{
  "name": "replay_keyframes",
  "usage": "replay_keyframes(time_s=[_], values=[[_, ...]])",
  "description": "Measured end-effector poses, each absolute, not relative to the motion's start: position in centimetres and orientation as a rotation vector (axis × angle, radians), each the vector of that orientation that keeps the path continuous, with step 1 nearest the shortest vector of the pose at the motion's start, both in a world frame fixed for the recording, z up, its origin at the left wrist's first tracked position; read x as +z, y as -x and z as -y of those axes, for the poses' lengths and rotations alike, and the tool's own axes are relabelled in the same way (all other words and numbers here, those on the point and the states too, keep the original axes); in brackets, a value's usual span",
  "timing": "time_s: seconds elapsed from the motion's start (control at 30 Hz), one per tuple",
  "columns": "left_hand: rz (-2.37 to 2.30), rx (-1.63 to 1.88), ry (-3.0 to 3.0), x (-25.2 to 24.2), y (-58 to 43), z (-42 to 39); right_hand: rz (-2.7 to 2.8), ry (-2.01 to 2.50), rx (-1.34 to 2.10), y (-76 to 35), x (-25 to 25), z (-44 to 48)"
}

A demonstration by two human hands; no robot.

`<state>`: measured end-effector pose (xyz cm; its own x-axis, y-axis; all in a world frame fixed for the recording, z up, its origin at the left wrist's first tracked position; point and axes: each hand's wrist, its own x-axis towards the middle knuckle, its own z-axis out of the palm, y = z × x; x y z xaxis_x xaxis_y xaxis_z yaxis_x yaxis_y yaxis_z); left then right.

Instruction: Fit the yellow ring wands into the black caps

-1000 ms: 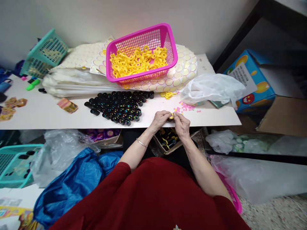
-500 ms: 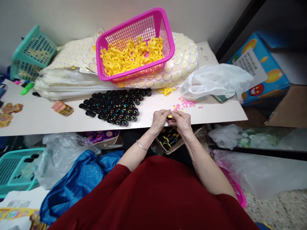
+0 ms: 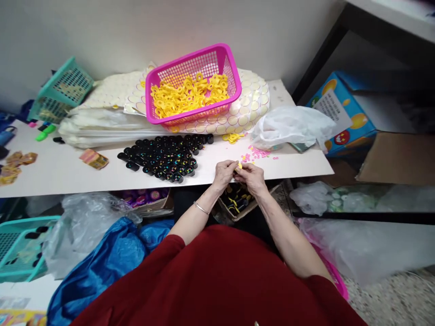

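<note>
Left hand (image 3: 223,174) and right hand (image 3: 254,177) meet at the near edge of the table (image 3: 288,165), fingertips of both gripping a small yellow piece (image 3: 239,166). Black caps (image 3: 165,156) cluster to the left; pink bits (image 3: 260,152) lie just beyond the right hand. Pink basket (image 3: 197,110) of yellow rings (image 3: 188,94) sits farther back.

From dark red fabric sleeves (image 3: 170,253), the bare left forearm (image 3: 193,220) and bare right forearm (image 3: 288,235) slant forward, converging. The left hand (image 3: 223,174) and right hand (image 3: 254,177) come together, backs upward, their curled fingers (image 3: 232,165) pinched at the tips.
</note>
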<state>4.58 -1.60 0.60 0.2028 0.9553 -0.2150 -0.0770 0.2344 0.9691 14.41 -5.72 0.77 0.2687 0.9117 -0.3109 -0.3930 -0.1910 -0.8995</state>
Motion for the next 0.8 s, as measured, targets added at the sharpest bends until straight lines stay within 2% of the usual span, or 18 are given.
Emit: replay_keyframes(time_s=[0.27,0.4,0.53,0.7,0.8], values=[[-1.147,0.947,-1.127,-0.3,-4.6,0.6,0.529,1.281,1.305,-14.7,0.1,4.6],[-1.031,0.923,-1.282,1.0,-4.0,0.8,0.537,1.251,1.294,-14.4,0.9,4.8],[-0.996,0.837,-1.292,2.1,-3.3,2.0,0.606,1.217,1.251,-13.9,2.0,6.7],[-1.085,0.843,-1.28,0.3,-4.8,3.8,0.642,1.268,1.023,-15.2,0.6,10.1],[-1.097,0.806,-1.278,-0.5,-6.0,7.0,0.488,1.217,1.11,-16.0,0.4,13.8]])
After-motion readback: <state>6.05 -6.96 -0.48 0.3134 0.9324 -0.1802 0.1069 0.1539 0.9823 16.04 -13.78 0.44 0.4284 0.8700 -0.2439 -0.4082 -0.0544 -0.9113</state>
